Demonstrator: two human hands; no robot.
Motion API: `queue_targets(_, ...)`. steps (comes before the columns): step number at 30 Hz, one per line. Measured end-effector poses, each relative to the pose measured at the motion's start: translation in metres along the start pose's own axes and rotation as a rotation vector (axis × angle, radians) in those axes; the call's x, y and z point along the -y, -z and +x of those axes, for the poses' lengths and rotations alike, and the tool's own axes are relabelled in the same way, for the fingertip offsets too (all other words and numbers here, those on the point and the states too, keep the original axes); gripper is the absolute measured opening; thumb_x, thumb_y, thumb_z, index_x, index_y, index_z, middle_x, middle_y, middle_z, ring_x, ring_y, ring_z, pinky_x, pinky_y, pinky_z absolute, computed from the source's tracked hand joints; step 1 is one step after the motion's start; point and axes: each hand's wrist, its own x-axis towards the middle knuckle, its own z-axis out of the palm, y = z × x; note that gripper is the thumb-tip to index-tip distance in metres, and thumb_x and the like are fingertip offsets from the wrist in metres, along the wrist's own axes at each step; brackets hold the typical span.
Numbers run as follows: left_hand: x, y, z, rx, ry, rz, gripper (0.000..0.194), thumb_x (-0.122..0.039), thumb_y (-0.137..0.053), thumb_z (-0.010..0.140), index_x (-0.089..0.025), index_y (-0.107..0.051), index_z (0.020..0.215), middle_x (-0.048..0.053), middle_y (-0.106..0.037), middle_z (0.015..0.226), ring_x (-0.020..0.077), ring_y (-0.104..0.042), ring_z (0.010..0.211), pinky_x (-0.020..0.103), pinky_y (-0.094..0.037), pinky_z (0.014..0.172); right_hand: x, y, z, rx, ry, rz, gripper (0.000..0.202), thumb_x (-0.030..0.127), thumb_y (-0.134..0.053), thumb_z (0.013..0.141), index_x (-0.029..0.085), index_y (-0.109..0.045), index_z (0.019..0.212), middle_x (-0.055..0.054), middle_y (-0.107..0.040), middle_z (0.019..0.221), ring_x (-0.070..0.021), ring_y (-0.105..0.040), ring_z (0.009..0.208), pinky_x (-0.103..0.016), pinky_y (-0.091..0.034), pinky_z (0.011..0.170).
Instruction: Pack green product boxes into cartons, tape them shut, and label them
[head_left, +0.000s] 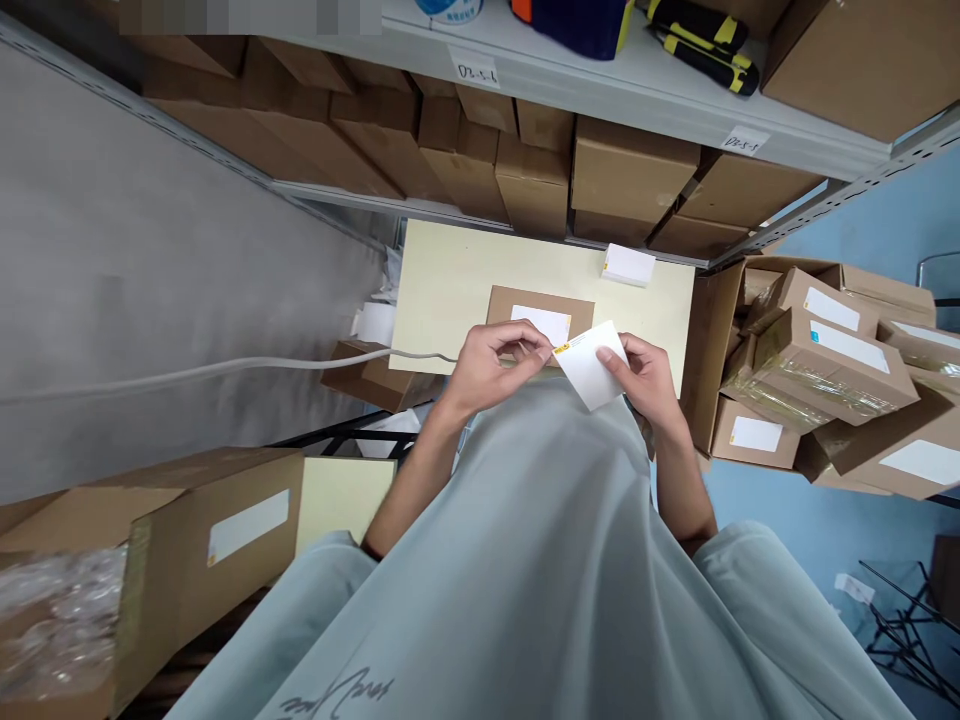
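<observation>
A white label (592, 368) with a yellow mark and fine print at one corner is tilted in front of my body. My right hand (651, 378) is closed on its right side, thumb lying across the face. At the yellow-marked corner, the thumb and fingertips of my left hand (491, 368) are pinched together. Just beyond my hands a small cardboard box (577, 305) lies on the pale yellow tabletop (442, 270). That box bears a white label of its own, and my left hand partly covers it.
A stack of white labels (628, 266) sits at the table's back edge. Shelves with cardboard boxes (630, 170) rise behind. To the right, a large carton (705, 350) holds several labelled boxes. An open carton (225, 500) with bubble wrap stands left. A grey cable (300, 364) crosses from the left.
</observation>
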Motion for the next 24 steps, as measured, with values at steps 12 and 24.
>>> queue_targets(12,0.000,0.004,-0.003,0.033,0.034,-0.008,0.021,-0.044,-0.082,0.083,-0.024,-0.081,0.078,0.007,-0.075,0.080,0.0232,-0.070,0.076,0.037,-0.059,0.072,-0.002,0.000,0.003,0.044,-0.003,-0.007,0.059,0.082,-0.077,0.089,0.024,-0.070,0.079,-0.002,-0.064,0.079,-0.0191,-0.056,0.076,-0.032,-0.046,0.067)
queue_targets(24,-0.002,-0.007,0.000,0.148,-0.139,-0.153,0.027,-0.042,-0.081,0.092,-0.020,-0.075,0.078,0.005,-0.074,0.078,0.0152,-0.064,0.065,0.029,-0.053,0.061,-0.014,-0.009,0.016,0.065,0.033,0.038,0.052,0.076,-0.082,0.088,0.024,-0.076,0.092,-0.002,-0.075,0.092,-0.0203,-0.068,0.086,-0.035,-0.057,0.082)
